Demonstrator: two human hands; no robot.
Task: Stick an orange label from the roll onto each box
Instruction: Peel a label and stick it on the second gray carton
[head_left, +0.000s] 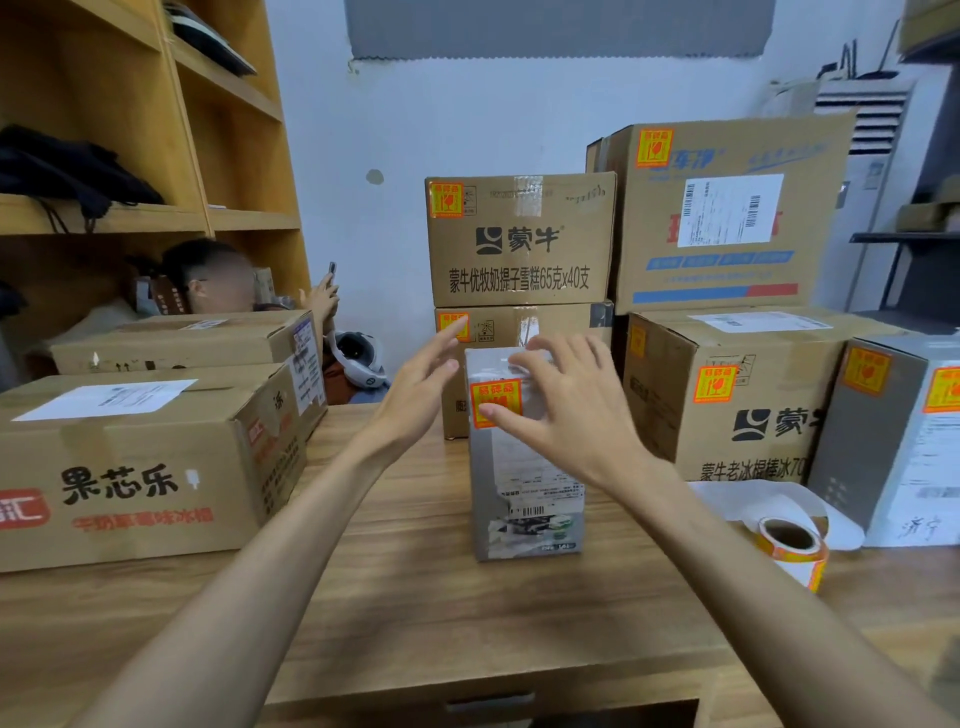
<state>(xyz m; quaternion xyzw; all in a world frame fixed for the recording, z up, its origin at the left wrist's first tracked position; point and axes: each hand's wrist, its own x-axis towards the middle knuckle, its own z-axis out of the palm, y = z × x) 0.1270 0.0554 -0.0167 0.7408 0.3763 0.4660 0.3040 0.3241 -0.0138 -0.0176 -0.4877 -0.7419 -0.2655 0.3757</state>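
Observation:
A tall grey box (524, 483) stands upright mid-table, with an orange label (493, 397) on the upper left of its front face. My right hand (561, 405) lies spread over the box's top right, its thumb pressing the label. My left hand (415, 387) hovers just left of the box with straight fingers, holding nothing. The label roll (792, 545) lies on the table to the right, with a white backing strip trailing behind it. Labelled boxes (722, 395) are stacked behind and to the right. Brown boxes (140, 467) on the left show no orange label.
A wooden shelf unit (171, 156) rises at the left. Behind the left boxes a seated person (218, 280) holds a phone. A grey labelled box (893, 431) stands at the far right. The wooden table (415, 597) runs to its front edge below my forearms.

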